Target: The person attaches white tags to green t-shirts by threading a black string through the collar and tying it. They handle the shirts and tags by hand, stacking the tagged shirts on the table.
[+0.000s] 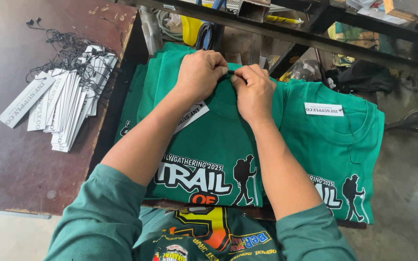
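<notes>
Both hands, left hand (200,72) and right hand (252,89), pinch shut on the collar of the green shirt (214,140); white tags (66,104) lie at nine o'clock.

Folded green printed shirt (214,145) lies flat atop a stack, collar pinched.

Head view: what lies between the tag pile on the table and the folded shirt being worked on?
Bare brown table edge, then green shirts' stacked edges left of the shirt.

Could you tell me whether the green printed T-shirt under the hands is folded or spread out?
Folded. The green printed T-shirt lies as a neat rectangle atop a stack, sleeves tucked away, only collar and front print showing.
</notes>
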